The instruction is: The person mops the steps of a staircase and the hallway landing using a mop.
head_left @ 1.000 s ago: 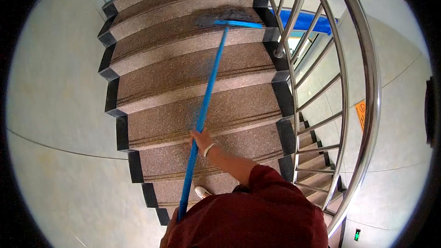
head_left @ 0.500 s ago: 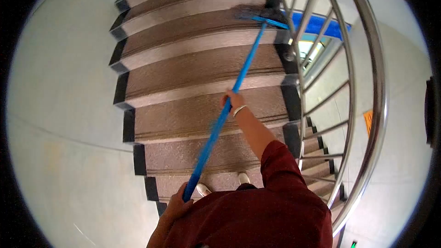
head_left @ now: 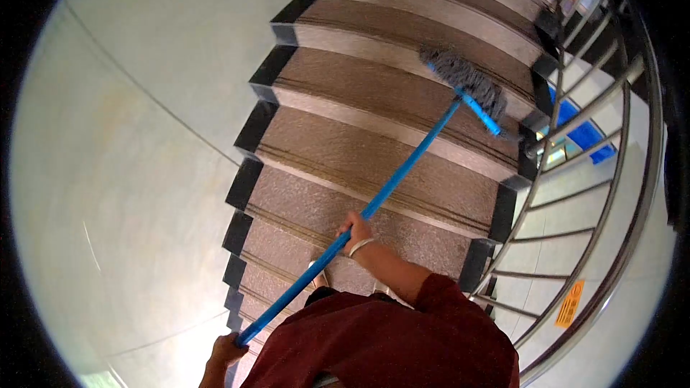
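Observation:
A mop [head_left: 405, 169] with a long blue handle slants across the stairs from lower left to upper right. Its grey fluffy head [head_left: 467, 80] with a blue bar rests on a step toward the right, by the riser above. My left hand [head_left: 228, 350] is closed round the lower end of the handle, beside my body. Farther up, near the handle's middle, my right hand [head_left: 355, 232] is wrapped round it, a pale band on the wrist.
Brown steps [head_left: 345, 144] with black side edges climb ahead. A metal railing [head_left: 550, 215] runs along the right, with an orange label [head_left: 569, 304] and a blue panel [head_left: 581, 127] beyond it. The pale wall [head_left: 158, 100] borders the left. My shoes [head_left: 318, 273] partly show below.
The view has turned, so the stairs lean right. The mop head appears lower and farther right, its grey pile now plainly visible. Both hands keep hold of the handle.

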Tool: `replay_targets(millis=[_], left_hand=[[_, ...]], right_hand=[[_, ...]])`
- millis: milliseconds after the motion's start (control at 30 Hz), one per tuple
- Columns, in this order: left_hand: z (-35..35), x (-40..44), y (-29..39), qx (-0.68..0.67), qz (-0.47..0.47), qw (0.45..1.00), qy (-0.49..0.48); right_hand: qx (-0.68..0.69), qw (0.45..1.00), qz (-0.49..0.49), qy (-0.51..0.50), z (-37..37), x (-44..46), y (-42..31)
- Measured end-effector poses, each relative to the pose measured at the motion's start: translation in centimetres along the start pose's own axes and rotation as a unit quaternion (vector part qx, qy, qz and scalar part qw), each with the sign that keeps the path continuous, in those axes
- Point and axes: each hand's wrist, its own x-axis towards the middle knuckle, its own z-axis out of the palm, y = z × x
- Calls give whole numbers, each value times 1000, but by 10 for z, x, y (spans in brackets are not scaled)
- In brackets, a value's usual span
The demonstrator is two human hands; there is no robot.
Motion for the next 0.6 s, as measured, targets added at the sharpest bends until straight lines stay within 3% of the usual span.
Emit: replay_targets(millis=[100,133,167,300,467,533,600], left_hand=[[24,-48,-59,-38,-70,996,-46],[13,-71,-56,-55,-100,993,-40],[9,-93,-52,-172,-85,980,52],[40,-122,-76,-279,-201,939,24],[48,-74,-59,-348,-200,914,60],[45,-42,-55,-362,-177,912,80],[34,-13,-53,-367,-153,913,95]], right_hand=[[-63,994,69,59,28,-20,77],[-77,993,71,52,32,-23,104],[-76,990,111,33,40,-20,121],[-161,970,173,53,79,-29,172],[-220,964,142,-49,132,35,214],[-268,959,51,-81,158,100,234],[-261,962,64,-54,198,106,188]])
